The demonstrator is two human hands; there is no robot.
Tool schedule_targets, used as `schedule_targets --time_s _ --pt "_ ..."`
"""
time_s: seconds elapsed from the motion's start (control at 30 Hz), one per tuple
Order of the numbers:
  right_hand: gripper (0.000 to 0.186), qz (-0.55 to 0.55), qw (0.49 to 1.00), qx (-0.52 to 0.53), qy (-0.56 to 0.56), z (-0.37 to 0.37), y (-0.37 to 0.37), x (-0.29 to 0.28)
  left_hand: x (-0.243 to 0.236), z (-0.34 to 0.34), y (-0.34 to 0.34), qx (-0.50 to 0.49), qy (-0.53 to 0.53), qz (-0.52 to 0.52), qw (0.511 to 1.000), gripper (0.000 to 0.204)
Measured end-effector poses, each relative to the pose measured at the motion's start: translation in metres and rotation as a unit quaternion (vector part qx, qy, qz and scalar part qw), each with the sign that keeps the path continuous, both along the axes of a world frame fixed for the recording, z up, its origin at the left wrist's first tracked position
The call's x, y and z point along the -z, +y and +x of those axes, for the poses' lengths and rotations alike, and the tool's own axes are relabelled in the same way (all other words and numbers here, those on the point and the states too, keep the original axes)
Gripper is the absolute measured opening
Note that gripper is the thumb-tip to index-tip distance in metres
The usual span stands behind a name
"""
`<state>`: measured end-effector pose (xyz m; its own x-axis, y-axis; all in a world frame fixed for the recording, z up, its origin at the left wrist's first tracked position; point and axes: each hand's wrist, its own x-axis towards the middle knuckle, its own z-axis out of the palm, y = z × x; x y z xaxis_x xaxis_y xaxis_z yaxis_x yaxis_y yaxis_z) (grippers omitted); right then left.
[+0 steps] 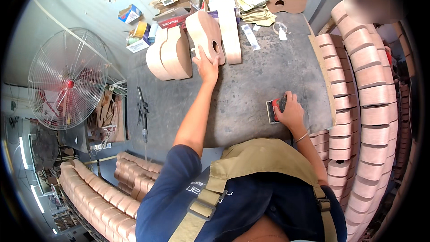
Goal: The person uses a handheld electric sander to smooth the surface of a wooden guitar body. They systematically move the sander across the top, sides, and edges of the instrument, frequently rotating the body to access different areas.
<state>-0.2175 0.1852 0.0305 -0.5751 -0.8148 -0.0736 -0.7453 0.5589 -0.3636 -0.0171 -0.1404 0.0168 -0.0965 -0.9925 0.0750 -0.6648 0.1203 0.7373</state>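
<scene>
**Looks light, easily dented**

A black tool (143, 113) lies on the left of the bench (251, 92). Two other bodies (178, 54) crowd the guitar body (204, 30), likely stiff and best taken by its sides; the left hand (208, 70) holds its near end. A pale piece (231, 40) sits just right. The right hand (292, 108) wraps the sander (279, 104), seemingly compact and hard.

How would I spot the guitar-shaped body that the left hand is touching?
On the dark table, find the left hand. It rests on a pale guitar-shaped body. Unlike the two pieces just left, this one shows a dark sound hole.
</scene>
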Motion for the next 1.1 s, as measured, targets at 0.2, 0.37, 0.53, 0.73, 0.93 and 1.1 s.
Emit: schedule_targets --time_s 0.2,0.37,0.53,0.73,0.93,1.1 --pt "0.090 0.001 1.000 0.018 -0.004 0.005 -0.002 0.002 -0.027 0.043 0.038 -0.062 0.043 -0.169 0.983 0.101" --pt "0.088 -0.018 1.000 0.005 -0.013 0.003 -0.003 0.007 -0.089 0.125 0.101 -0.139 0.159 -0.098 0.973 0.113" --pt "0.078 -0.055 0.998 -0.032 -0.025 -0.005 0.000 0.006 -0.092 0.166 0.138 -0.086 0.221 0.032 0.971 0.107" --pt "0.071 -0.114 0.990 -0.023 -0.079 -0.027 0.012 -0.002 -0.093 0.134 0.155 0.091 0.127 0.036 0.987 0.082" --pt "0.061 -0.244 0.935 -0.058 -0.252 -0.081 0.064 -0.035 -0.130 0.093 0.157 0.241 -0.011 0.006 0.970 0.098" --pt "0.063 -0.328 0.895 -0.103 -0.285 -0.062 0.080 -0.118 -0.154 0.052 0.180 0.309 -0.060 -0.019 0.949 0.102"
